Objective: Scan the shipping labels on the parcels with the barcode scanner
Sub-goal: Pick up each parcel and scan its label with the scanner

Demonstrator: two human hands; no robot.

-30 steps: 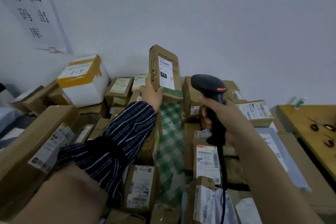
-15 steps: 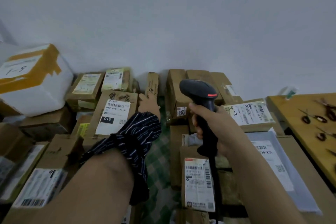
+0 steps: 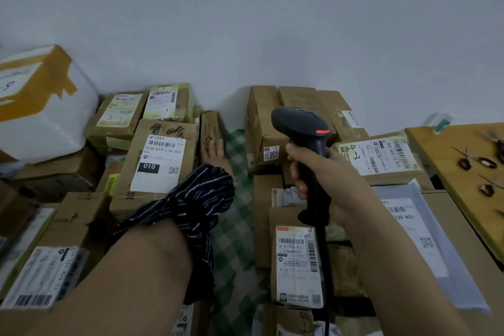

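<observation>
Gripping scanner (image 3: 302, 128), right hand (image 3: 321, 180); left hand (image 3: 215, 148) on parcel (image 3: 210, 127).

Room setting. A plain, pale grey-white wall (image 3: 272, 22) fills the upper half of the view and runs unbroken behind the counter (image 3: 441, 163), a slab of yellowish wood at the right edge, seen at a slant. On the counter lie several small tools with dark looped handles (image 3: 488, 162), apart from one another. At its far corner, against the wall, is a white-and-green object (image 3: 440, 123), too blurred to identify. Left of the counter and lower lies a green-and-white checked cloth (image 3: 237, 226). Light is dim, soft and even.
</observation>
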